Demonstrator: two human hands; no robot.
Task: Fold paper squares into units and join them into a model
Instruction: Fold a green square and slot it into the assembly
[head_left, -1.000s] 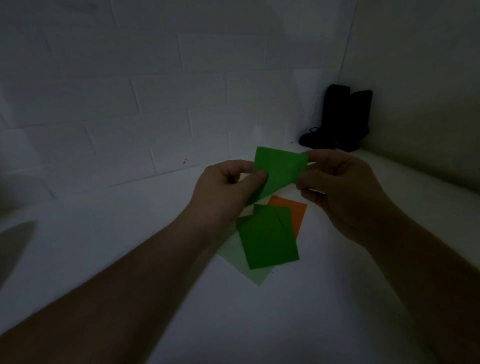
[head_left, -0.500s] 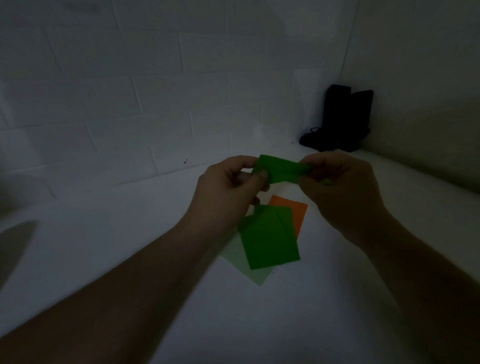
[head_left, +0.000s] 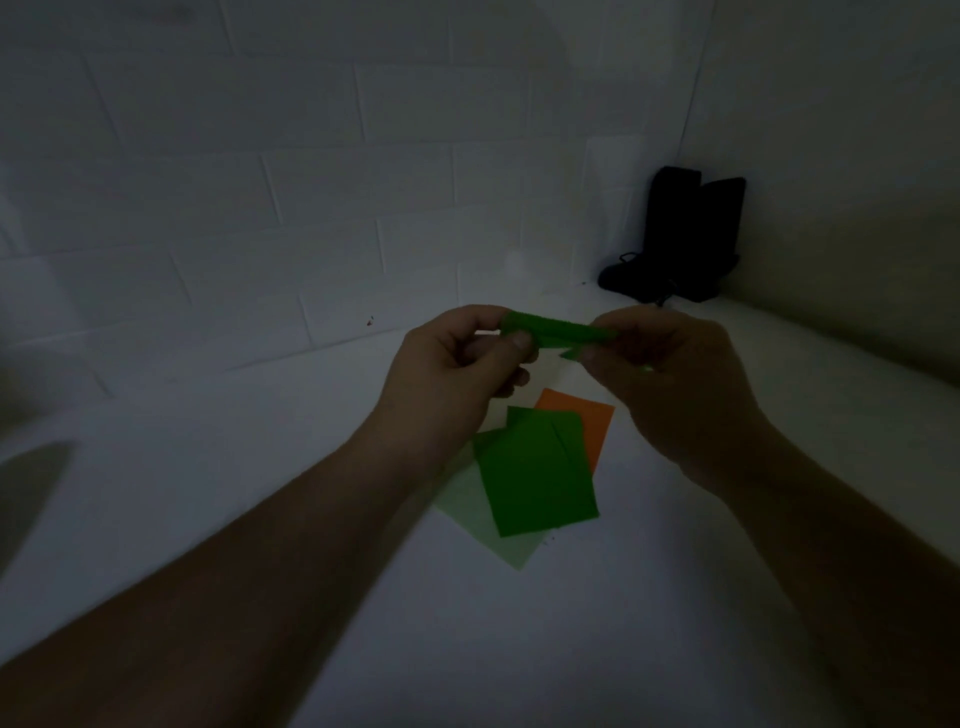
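Green folded paper strip (head_left: 553, 332) held in air above white table (head_left: 519, 649); I see left hand (head_left: 457, 374) and right hand (head_left: 670, 384) pinching its 2 ends. Loose green paper squares (head_left: 535, 473) below.

Green paper square (head_left: 558, 332), open and flat a second ago, now folded down into a narrow strip, pinched between left hand (head_left: 457, 374) and right hand (head_left: 670, 384).

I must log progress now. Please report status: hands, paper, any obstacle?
Left hand and right hand pinch green paper, folded narrow, above table. Spare squares lie below. Nothing in the way.
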